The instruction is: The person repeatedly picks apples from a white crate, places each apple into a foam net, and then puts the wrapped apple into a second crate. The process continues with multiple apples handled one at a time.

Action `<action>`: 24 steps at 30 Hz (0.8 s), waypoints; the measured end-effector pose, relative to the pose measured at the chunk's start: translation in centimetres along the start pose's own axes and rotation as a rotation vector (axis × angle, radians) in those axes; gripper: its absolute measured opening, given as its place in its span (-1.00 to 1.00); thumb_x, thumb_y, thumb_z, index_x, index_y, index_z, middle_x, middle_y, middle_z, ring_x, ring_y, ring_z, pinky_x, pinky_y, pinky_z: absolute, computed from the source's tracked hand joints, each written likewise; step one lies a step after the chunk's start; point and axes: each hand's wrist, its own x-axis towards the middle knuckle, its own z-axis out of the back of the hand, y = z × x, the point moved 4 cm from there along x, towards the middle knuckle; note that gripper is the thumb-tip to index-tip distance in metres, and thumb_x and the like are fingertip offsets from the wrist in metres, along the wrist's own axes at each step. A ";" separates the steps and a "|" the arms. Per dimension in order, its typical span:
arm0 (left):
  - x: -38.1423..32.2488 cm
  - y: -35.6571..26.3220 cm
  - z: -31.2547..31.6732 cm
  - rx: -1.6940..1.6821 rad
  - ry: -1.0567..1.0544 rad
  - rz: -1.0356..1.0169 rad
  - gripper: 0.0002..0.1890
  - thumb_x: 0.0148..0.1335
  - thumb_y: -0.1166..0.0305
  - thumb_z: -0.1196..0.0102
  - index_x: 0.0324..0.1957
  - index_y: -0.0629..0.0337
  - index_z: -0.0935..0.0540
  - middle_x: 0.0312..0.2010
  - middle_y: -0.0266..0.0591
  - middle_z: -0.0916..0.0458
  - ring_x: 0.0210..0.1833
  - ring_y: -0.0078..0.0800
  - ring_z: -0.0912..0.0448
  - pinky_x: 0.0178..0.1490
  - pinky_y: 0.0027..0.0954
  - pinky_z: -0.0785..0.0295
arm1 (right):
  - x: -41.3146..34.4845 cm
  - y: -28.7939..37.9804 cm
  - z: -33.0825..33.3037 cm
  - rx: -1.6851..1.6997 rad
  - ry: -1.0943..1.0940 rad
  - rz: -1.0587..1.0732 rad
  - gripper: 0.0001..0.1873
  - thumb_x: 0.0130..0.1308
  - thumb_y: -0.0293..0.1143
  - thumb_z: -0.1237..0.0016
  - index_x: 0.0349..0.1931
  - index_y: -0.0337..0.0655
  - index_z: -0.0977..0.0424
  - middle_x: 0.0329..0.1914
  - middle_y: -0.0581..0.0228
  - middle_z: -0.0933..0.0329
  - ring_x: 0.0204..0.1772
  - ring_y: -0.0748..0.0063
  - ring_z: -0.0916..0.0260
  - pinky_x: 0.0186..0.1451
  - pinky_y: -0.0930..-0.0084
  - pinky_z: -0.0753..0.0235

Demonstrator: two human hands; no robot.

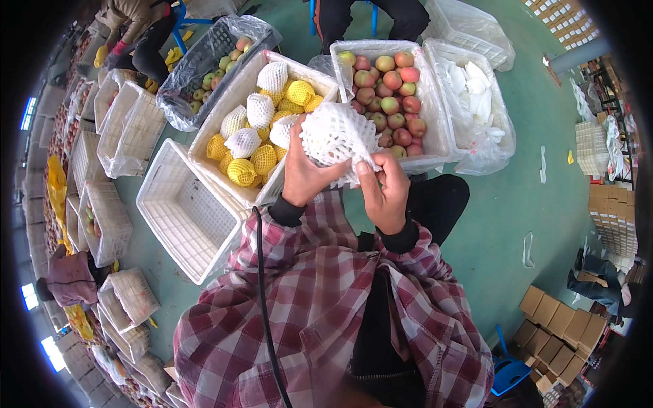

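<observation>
A white foam fruit net (336,135) bulges between my hands; whatever is inside it is mostly hidden. My left hand (306,168) grips it from the left side, thumb across its lower part. The fingertips of my right hand (385,191) pinch the net's lower right edge. Just beyond my left hand stands a white plastic crate (196,150) of fruits in yellow foam nets (241,172) and white foam nets (260,110). Behind my right hand, bare red-green apples (393,80) fill a second lined crate (433,122).
An upper-right crate (502,122) holds white foam nets (477,84). A tilted white crate (189,204) lies at my left. A dark lined crate (171,102) holds apples. Someone's legs (377,20) are beyond the crates. Cardboard boxes (561,326) and a blue stool (510,375) are lower right.
</observation>
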 end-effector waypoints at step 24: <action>-0.6 -3.0 2.2 -0.420 0.214 0.132 -0.65 0.12 0.56 -0.01 0.01 0.33 -0.51 0.08 -0.13 -0.47 -0.08 -0.50 -0.49 -0.05 -0.44 -0.41 | 0.7 -3.1 1.1 0.352 0.042 -0.188 -0.42 0.06 -0.56 -0.04 0.16 -0.37 -0.26 0.11 0.19 -0.36 0.11 0.46 -0.31 0.18 0.48 -0.33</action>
